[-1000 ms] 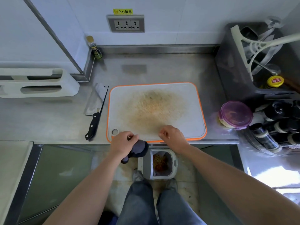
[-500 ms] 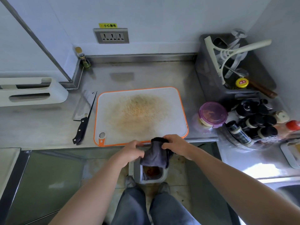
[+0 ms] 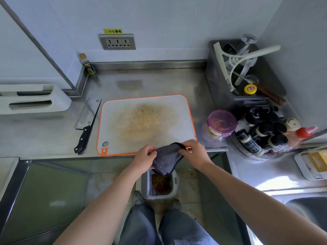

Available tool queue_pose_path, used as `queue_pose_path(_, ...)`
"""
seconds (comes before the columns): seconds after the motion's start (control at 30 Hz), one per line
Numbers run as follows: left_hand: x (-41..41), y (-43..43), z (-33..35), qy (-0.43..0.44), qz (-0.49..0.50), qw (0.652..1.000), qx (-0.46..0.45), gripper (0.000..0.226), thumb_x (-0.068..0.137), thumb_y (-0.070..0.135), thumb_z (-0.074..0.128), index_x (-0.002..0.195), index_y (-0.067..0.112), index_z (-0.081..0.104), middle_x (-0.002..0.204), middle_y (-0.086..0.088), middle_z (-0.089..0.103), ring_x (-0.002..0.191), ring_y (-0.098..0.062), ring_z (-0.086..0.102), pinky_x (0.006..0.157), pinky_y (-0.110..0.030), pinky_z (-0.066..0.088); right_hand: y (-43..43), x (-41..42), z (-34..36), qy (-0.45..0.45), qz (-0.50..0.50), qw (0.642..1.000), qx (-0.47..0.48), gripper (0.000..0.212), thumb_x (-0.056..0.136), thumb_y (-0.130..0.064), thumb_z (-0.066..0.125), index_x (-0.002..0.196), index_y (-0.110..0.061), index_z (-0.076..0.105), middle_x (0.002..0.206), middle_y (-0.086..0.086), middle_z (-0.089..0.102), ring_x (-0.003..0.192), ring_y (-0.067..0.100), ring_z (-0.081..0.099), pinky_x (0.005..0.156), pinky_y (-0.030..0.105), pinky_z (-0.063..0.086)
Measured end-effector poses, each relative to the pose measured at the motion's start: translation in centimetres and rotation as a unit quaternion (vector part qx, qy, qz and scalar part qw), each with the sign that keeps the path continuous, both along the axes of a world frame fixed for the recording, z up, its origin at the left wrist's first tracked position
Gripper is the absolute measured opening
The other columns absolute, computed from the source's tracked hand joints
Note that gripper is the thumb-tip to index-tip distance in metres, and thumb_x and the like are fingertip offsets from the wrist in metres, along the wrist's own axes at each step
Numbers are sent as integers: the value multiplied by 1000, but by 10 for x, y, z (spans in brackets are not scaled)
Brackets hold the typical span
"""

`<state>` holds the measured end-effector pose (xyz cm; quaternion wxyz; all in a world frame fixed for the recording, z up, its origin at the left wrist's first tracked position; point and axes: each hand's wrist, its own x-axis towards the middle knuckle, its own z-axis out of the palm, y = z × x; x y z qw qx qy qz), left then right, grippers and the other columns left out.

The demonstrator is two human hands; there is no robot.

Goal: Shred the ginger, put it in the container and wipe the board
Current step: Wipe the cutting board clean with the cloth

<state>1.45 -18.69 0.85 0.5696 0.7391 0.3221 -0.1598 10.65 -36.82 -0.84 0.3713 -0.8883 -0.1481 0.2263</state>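
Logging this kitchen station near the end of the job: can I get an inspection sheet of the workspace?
Surface: steel counter, dull sheen.
Job's things: cutting board stained brown in the middle; lidded container right of it; dark cloth at the board's near edge.
Clutter: knife left of board; bottles at right.
Hands: left hand and right hand both pinch the cloth.
Cables: nothing seen.
Surroundings: wall socket; open bin on floor; sink lower right.

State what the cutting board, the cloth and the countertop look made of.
White orange-rimmed cutting board: likely plastic, matte, with a brownish stain. Dark grey cloth: soft fabric, perhaps microfibre; it drapes and folds. Grey countertop: probably stainless steel, brushed, showing dull reflections.
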Motion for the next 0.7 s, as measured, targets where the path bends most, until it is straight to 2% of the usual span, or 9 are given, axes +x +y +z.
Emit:
queue_pose_path(0.07, -2, -2, 3, 27, 2, 999, -34, 20, 101, 13, 45, 119, 9, 51, 112, -4, 55, 85, -20, 65, 60, -29, 59, 1, 0, 2, -19, -42, 998, 49, 18, 83, -12, 69, 101, -15, 73, 101, 2, 64, 94, 18, 59, 87, 31, 47)
queue_pose_path(0.17, -5, -2, 6, 65, -22, 995, -70, 24, 97, 11, 54, 121, 6, 54, 116, -9, 57, 87, -25, 68, 68, -33, 61, -2, 1, 4, -14, -40, 997, 72, 16, 83, -12, 71, 98, -15, 74, 100, 3, 66, 93, 17, 60, 86, 33, 49)
queue_pose_path(0.27, -6, -5, 9, 86, -23, 994, -69, 14, 93, 12, 61, 103, 2, 62, 105, -15, 63, 81, -25, 69, 61, -30, 60, -6, 0, 4, -32, -37, 996, 74, 15, 84, -11, 69, 98, -13, 73, 101, 2, 67, 94, 15, 59, 86, 30, 48)
queue_pose_path(0.33, -6, -6, 8, 84, -6, 995, -46, 19, 95, 19, 60, 100, 0, 63, 98, -13, 63, 73, -25, 66, 55, -27, 56, -8, -1, 5, -23, -46, 997, 55, 11, 87, -14, 67, 96, -11, 71, 97, 4, 67, 90, 18, 60, 82, 30, 48)
queue_pose_path(0.43, -6, -8, 3, 47, -29, 998, 11, 32, 99, 27, 50, 96, -2, 63, 88, -15, 61, 77, -27, 58, 61, -29, 45, -8, 0, 5, 103, -59, 992, 34, 20, 95, -24, 54, 96, -5, 60, 90, 11, 61, 83, 23, 53, 75, 35, 44)
queue_pose_path(0.5, -9, -13, 6, 19, -27, 999, -6, 37, 101, 33, 47, 97, 0, 63, 93, -11, 66, 86, -24, 62, 68, -26, 44, -6, 0, 1, 239, -108, 963, 62, 26, 99, -26, 45, 108, -4, 55, 105, 17, 60, 90, 23, 52, 84, 42, 48)
queue_pose_path(0.57, -12, -18, 11, -1, -25, 997, -67, 28, 94, 37, 59, 106, 12, 63, 102, -1, 69, 93, -13, 64, 71, -20, 48, -4, -1, -2, 302, -154, 937, 85, 29, 100, -24, 42, 116, -4, 53, 118, 23, 58, 93, 23, 54, 86, 42, 50)
queue_pose_path(0.63, -14, -20, 10, -1, -45, 995, -94, 38, 82, 25, 76, 114, 20, 57, 108, 3, 66, 98, -12, 64, 77, -24, 52, -1, -1, -6, 317, -191, 922, 113, 29, 99, -23, 45, 120, -4, 50, 120, 25, 57, 96, 23, 56, 86, 43, 51)
queue_pose_path(0.7, -17, -21, 5, 14, -65, 995, -74, 51, 76, 5, 77, 118, 22, 52, 113, 1, 63, 103, -16, 62, 86, -33, 54, 0, -3, -6, 337, -226, 901, 155, 33, 96, -26, 54, 122, -13, 39, 117, 14, 54, 103, 24, 55, 89, 44, 51)
